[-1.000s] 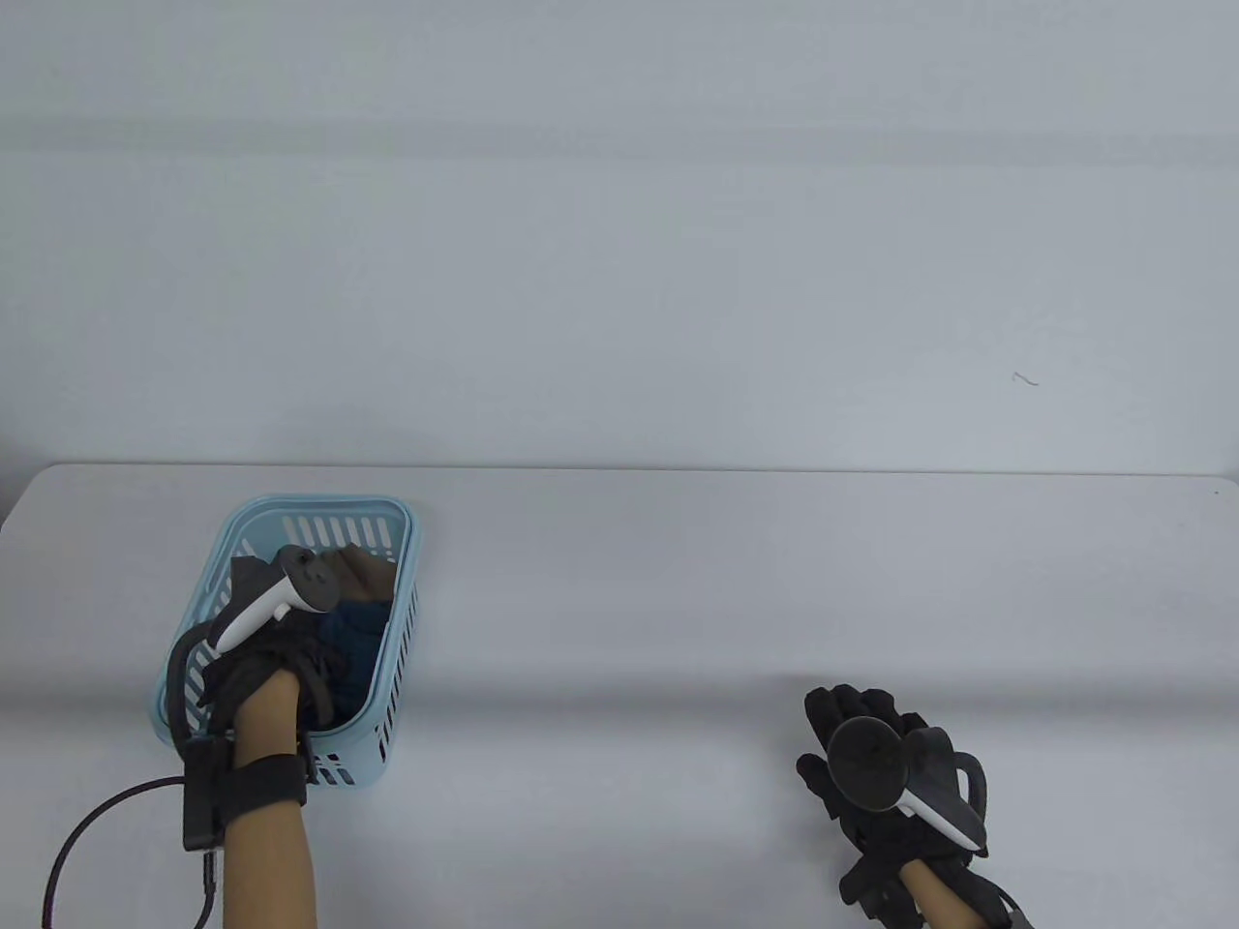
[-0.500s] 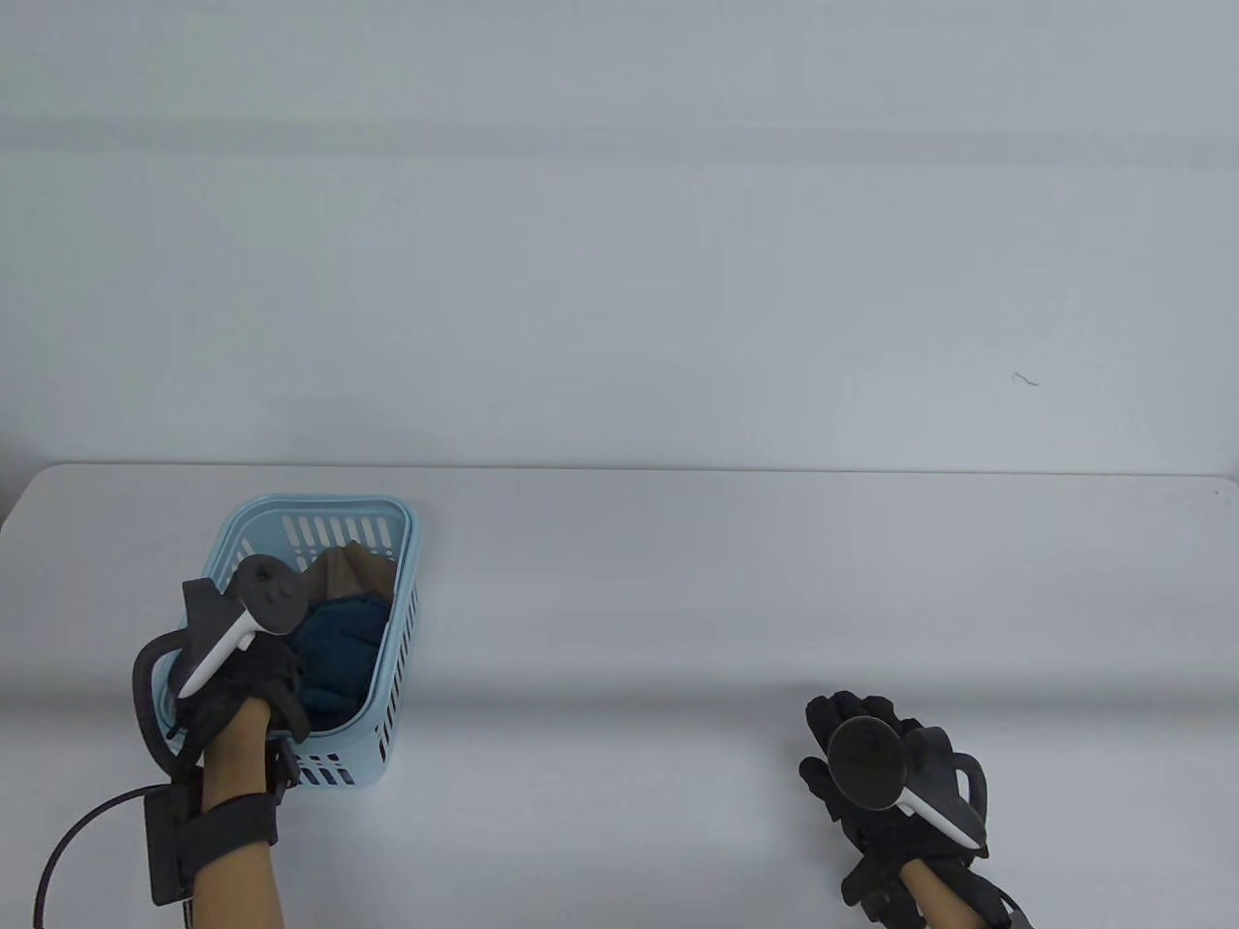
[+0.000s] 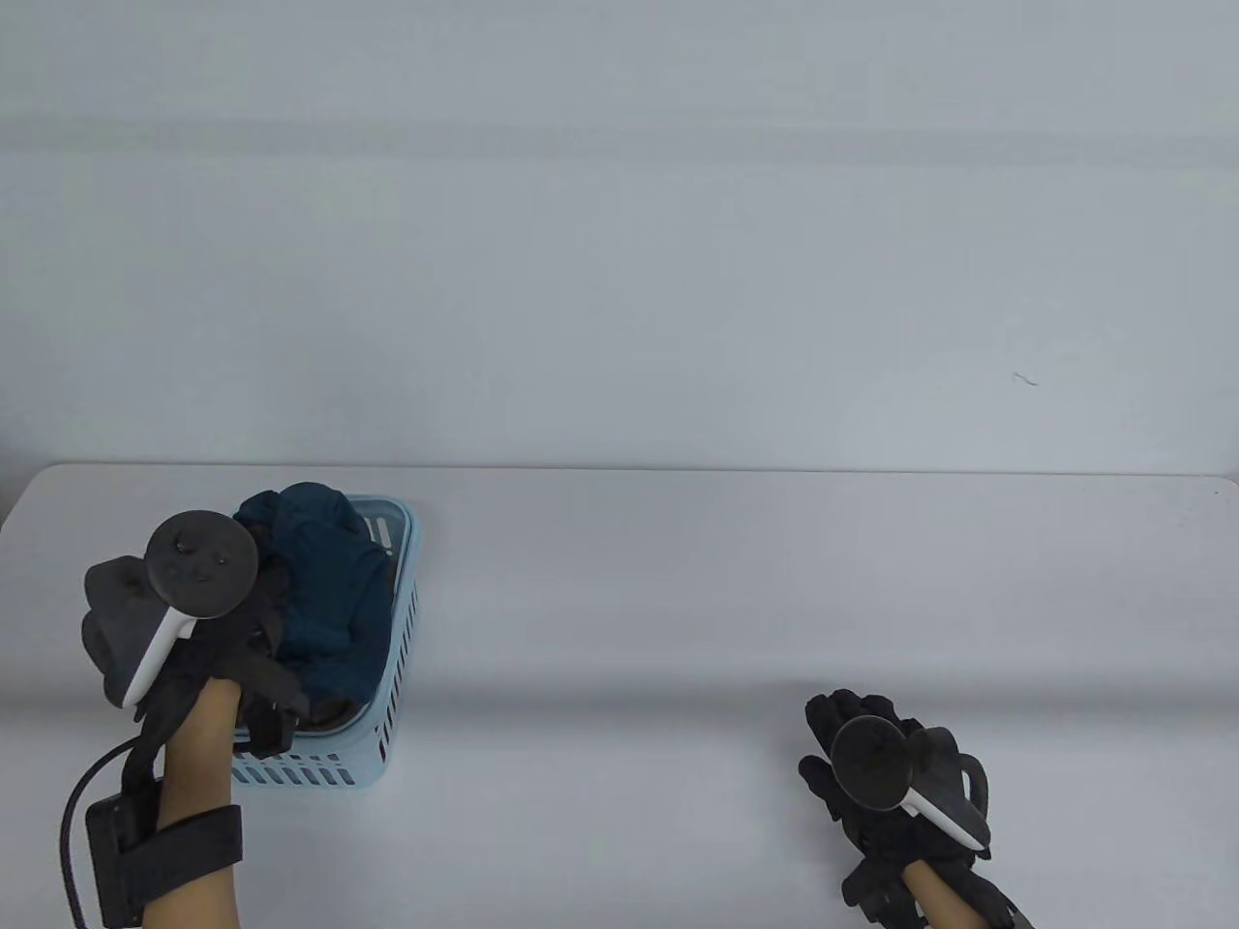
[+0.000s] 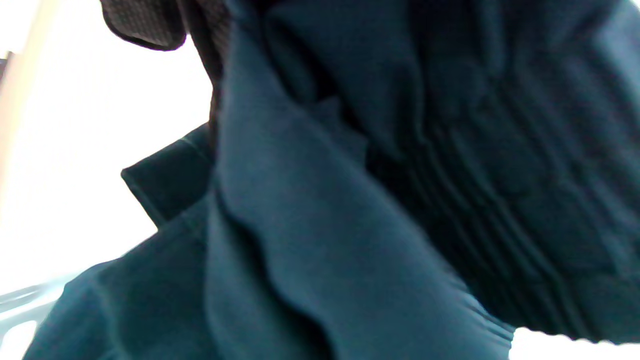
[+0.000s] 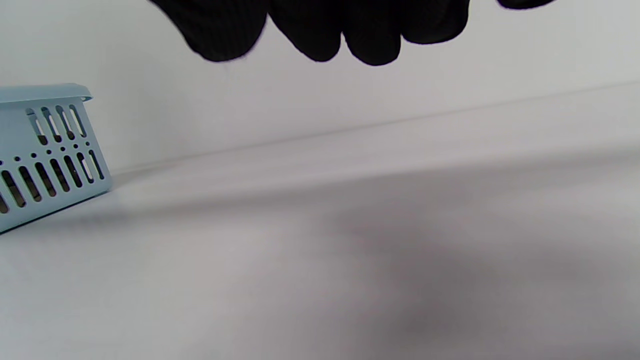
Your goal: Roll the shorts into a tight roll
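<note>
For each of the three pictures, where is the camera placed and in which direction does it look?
Table view: above, facing the table; shows left hand, right hand, basket.
Left wrist view: beside the teal shorts, which fill it.
Right wrist view: low over the table, right fingertips on top.
Shared: basket in table and right wrist views.

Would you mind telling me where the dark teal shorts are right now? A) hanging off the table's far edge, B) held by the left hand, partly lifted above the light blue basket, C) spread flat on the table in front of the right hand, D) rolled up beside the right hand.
B: the left hand grips the dark teal shorts, which bulge up over the rim of the light blue basket.
</note>
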### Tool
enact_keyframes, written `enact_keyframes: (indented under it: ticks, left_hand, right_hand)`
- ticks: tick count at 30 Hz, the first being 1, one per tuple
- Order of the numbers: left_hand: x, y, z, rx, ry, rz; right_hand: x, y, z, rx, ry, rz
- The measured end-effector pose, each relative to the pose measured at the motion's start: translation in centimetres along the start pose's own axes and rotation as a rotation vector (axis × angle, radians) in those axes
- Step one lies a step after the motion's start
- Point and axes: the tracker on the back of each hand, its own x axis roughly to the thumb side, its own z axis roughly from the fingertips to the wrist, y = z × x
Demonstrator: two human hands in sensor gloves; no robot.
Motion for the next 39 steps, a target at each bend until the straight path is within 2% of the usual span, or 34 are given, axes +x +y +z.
enact_keyframes:
  ticks: [4,9,13,18,22,24,27,29,33,36,39]
  left_hand:
    - [2.9,1.6,0.5,0.072,-0.07,0.137]
    - [7.0,2.1,1.4,0.081,-0.185,0.312]
    - [10.4,1.4,2.0,0.043,-0.272,0.402]
    - [13.9,-0.9,2.7,-0.035,-0.345,0.493]
    - [15.7,-3.8,3.2,-0.093,-0.368,0.487]
    - [15.9,-6.0,3.4,-0.118,-0.363,0.473]
    - [15.2,-10.8,4.0,-0.308,-0.313,0.469]
    - [14.1,-14.8,4.9,-0.496,-0.271,0.37]
    - [12.2,-19.3,6.8,-0.527,-0.277,0.2]
    - [11.8,-21.2,8.2,-0.584,-0.331,0.136]
    - [12.3,-21.9,9.6,-0.562,-0.436,0.085]
  right_hand:
    - [-0.1,0.0,0.0,-0.003,0.0,-0.006]
    - [-0.1,0.1,-0.1,-0.002,-0.003,-0.007]
    - [-0.1,0.1,-0.1,0.0,-0.005,-0.008]
    - [-0.1,0.2,-0.1,0.0,-0.008,-0.009]
    - [-0.2,0.1,-0.1,0.001,-0.006,-0.014]
    - [-0.3,0.0,-0.1,0.0,-0.002,-0.02]
    - [-0.6,-0.1,0.0,-0.006,0.002,-0.026]
    - [-0.7,-0.2,0.0,-0.009,0.005,-0.026]
    - [-0.8,-0.2,0.0,-0.01,0.006,-0.032]
    - [-0.7,-0.1,0.0,-0.004,0.003,-0.033]
    - [-0.7,-0.1,-0.1,0.002,0.001,-0.031]
